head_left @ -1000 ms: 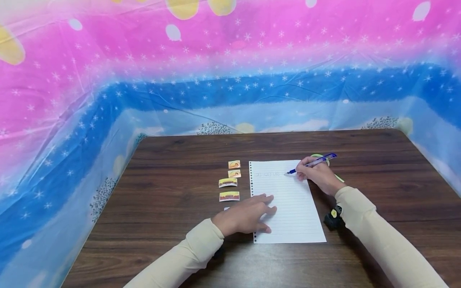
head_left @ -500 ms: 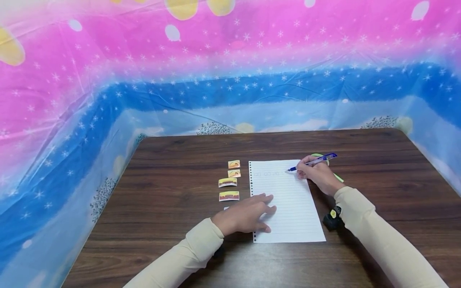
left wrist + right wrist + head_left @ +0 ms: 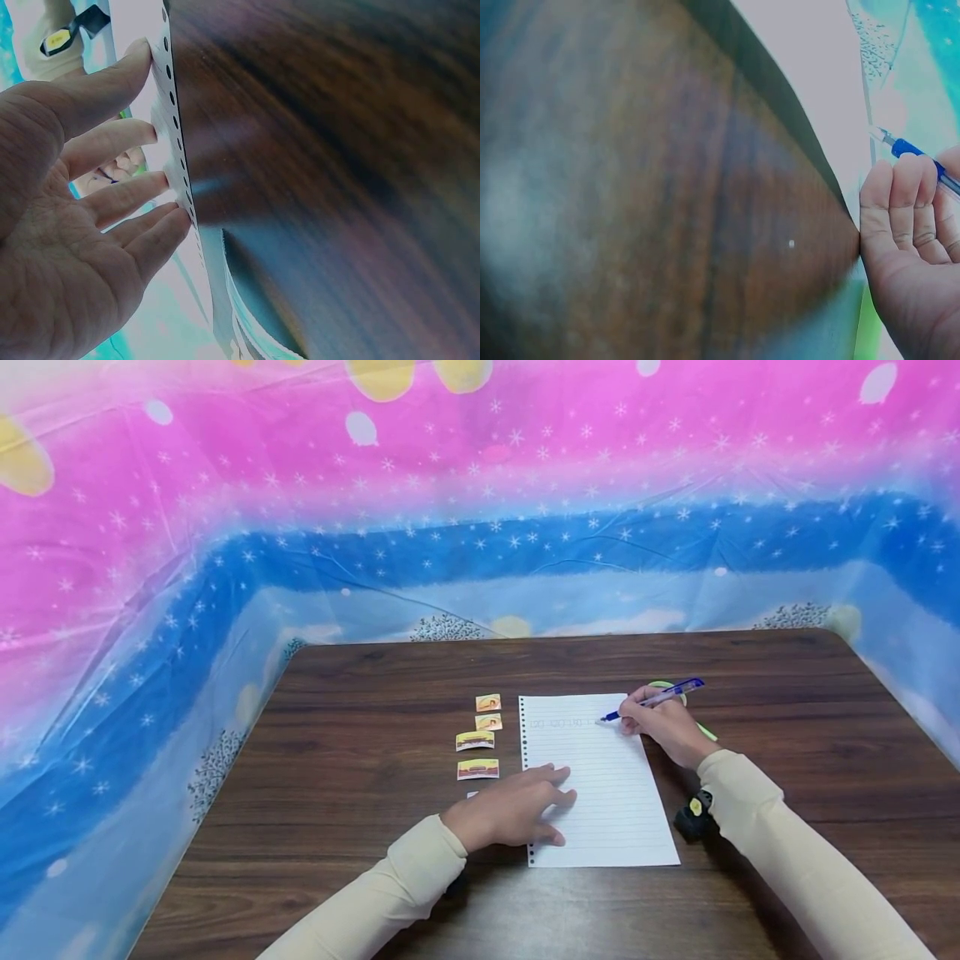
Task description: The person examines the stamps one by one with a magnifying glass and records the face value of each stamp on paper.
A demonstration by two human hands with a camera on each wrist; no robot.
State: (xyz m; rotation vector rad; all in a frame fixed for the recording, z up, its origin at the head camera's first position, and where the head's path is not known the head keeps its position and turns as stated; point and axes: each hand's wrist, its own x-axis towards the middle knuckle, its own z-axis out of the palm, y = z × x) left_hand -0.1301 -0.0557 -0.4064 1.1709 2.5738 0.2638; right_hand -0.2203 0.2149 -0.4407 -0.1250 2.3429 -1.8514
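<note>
A lined, hole-punched sheet of paper (image 3: 600,802) lies on the table, with a row of faint writing along its upper lines. My right hand (image 3: 667,724) grips a blue pen (image 3: 660,695) near the sheet's upper right edge, the tip at the paper just after the writing. In the right wrist view the curled fingers (image 3: 904,184) show beside the pen (image 3: 907,148). My left hand (image 3: 513,806) rests across the punched left edge, its fingers spread and fairly straight. The left wrist view has the fingertips (image 3: 161,182) touching the paper by the holes.
Left of the sheet is a column of small printed cards: orange ones (image 3: 488,702) at the top, yellow and red ones (image 3: 477,769) below. Another pale card is mostly hidden by my left hand. A green curved item (image 3: 707,732) lies behind my right hand.
The pen tip has shifted slightly to the right along the written row, with small strokes added. My left hand and the cards stay where they were.
</note>
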